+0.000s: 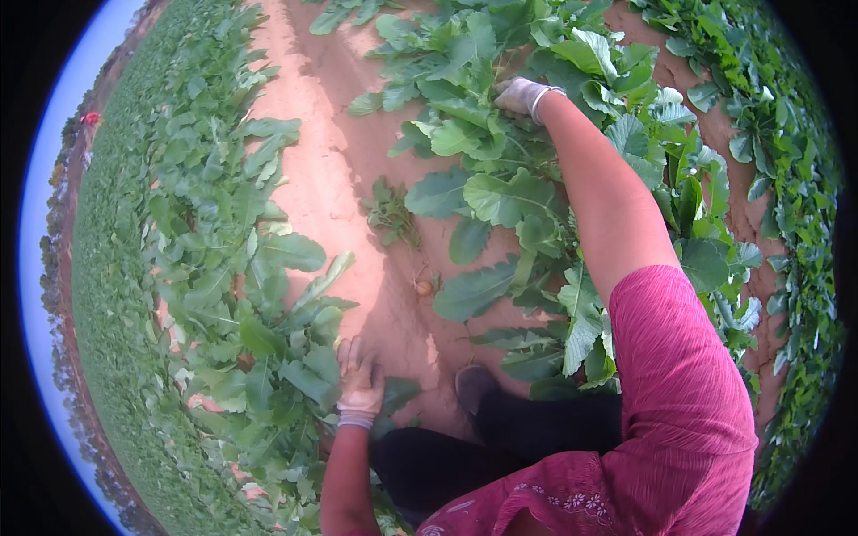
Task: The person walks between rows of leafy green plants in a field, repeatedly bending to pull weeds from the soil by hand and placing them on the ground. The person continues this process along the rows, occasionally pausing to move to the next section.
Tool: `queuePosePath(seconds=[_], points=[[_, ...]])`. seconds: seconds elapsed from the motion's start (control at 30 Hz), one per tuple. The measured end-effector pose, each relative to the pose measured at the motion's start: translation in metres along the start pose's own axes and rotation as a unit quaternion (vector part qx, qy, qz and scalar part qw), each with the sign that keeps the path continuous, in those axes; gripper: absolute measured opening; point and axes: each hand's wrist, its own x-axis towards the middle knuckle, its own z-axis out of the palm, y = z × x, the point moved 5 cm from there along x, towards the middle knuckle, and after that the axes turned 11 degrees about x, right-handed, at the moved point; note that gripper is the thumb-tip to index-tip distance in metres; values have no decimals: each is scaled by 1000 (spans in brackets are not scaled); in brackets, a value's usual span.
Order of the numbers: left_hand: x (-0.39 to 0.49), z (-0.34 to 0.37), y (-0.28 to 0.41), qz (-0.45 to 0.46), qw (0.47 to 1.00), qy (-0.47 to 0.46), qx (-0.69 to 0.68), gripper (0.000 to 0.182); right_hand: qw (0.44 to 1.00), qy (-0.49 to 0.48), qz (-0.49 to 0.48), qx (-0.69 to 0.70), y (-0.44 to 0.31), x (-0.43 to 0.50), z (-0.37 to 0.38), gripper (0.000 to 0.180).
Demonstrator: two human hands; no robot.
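Observation:
My right hand (519, 97), in a pale glove, reaches far forward into a row of broad-leaved green crop plants (503, 194). Its fingers are partly hidden at the foliage, so what they grip cannot be told. My left hand (360, 383), also gloved, is low beside the left crop row (261, 315), palm down with fingers spread a little. Nothing shows in its grasp; its fingertips are close to the leaves and soil. Between the rows, a small wilted plant (392, 213) lies on the ground, and a small round brown object (423, 287) is near its stem end.
A bare reddish soil furrow (322, 167) runs forward between the rows. My shoe (474, 388) rests on the soil near the right row's leaves. Another crop row (751, 120) stands far right. In the distance at left is a small red shape (90, 119).

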Motion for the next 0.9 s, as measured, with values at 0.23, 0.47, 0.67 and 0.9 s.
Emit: queuePosePath(seconds=[0.23,0.47,0.67,0.9], points=[[-1,2,0,7,1000,14,-3,32,997,71,1,0,21,32,7,38],[-1,1,0,13,1000,21,13,32,989,92,-32,-116,15,23,8,37],[-4,3,-1,-8,1000,-3,-21,31,989,82,-16,-122,-3,2,6,30],[-4,9,-4,-7,999,8,-46,30,867,151,86,467,24,-11,12,21]])
